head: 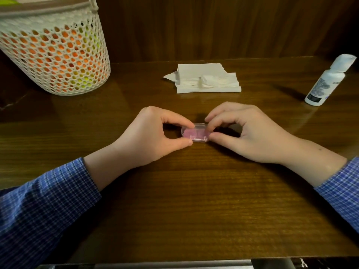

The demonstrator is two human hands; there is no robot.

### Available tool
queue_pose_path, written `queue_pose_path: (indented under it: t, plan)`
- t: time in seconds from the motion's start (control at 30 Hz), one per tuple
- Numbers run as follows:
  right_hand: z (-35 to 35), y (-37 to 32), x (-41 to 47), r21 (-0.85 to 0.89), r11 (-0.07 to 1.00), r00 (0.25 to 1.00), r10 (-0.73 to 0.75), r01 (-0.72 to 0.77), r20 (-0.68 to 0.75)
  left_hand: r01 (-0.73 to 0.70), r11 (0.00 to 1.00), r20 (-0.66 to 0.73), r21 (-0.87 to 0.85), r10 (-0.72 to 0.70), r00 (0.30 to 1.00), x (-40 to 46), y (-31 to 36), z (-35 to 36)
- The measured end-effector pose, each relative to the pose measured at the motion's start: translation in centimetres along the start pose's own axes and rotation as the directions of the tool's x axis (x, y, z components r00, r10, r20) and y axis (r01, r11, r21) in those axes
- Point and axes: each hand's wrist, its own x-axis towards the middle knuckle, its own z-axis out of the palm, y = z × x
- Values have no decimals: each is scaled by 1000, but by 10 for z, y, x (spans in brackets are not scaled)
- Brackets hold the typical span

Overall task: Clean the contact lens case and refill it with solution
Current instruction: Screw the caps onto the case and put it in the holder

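Note:
A small clear plastic contact lens case (195, 133) with pink inside lies on the wooden table (184, 200) at the centre. My left hand (153, 136) pinches its left end between thumb and forefinger. My right hand (250, 133) pinches its right end the same way. The case's lid looks closed. A white solution bottle (326, 82) with its cap on stands at the far right, apart from both hands. A stack of white tissues (206, 78) lies behind the case.
A white mesh basket (56, 55) holding orange and yellow things stands at the back left. A dark wooden wall runs behind the table. The table's front edge lies near the bottom of the view.

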Motion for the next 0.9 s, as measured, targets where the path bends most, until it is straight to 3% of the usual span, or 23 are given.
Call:
queue_pose_path:
  t: [0.9]
  plan:
    - [-1,1,1,-63,998,1000,22,-23,-19,-3,1000,7,7,2,1000,2,9,5]
